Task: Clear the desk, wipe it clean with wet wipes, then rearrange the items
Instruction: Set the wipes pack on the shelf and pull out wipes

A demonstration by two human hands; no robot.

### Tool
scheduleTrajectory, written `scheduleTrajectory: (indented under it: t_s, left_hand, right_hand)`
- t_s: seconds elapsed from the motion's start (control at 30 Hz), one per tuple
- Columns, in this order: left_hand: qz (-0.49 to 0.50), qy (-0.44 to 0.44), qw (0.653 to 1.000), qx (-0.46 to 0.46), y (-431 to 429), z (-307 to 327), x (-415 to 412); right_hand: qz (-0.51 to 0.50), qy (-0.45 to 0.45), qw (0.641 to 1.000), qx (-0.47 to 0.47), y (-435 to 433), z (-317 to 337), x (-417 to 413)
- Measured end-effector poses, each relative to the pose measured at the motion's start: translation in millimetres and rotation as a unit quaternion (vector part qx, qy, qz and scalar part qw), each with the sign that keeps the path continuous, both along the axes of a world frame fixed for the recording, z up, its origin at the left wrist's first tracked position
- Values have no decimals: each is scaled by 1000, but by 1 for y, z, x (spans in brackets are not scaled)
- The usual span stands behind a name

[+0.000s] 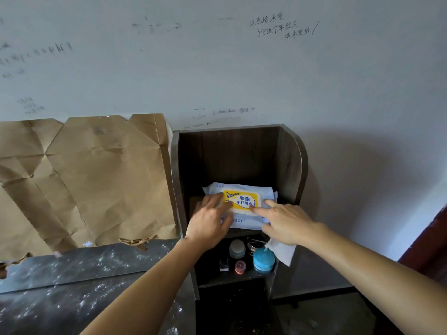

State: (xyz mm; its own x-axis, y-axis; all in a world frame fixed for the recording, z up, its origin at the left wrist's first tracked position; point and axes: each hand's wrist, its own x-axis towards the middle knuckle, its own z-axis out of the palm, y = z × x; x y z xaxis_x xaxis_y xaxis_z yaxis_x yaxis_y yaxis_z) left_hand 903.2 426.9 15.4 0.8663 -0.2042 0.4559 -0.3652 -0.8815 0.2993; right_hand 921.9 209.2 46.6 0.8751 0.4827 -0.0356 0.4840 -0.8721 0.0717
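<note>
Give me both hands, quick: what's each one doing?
Left hand: open, flat on the wipes pack, not gripping.
Right hand: fingers on the pack lid, with a loose wipe held under the palm.

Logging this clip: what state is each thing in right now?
Wipes pack: on upper shelf, lid shut, both hands on it.
Left hand: flat on pack.
Right hand: on pack, holding a wipe.
Jars: lower shelf, upright, capped.
Desk: dusty.

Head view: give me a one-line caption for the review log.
Both hands, left hand and right hand, rest on a wet-wipes pack on the dark shelf unit, jars below.
</note>
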Motion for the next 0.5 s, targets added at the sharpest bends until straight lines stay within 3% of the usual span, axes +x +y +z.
scheduleTrajectory:
  t_s: [0.27,0.4,0.5]
  left_hand:
    - [26,38,990,137,9,-16,6]
    - [44,43,987,145,3,-11,12]
    - [44,46,988,139,0,-5,14]
  right_hand:
    - [-42,-115,989,-83,18,-8,10]
    - [-50,-101,990,-83,27,-4,18]
    - [-55,-43,997,-19,22,2,23]
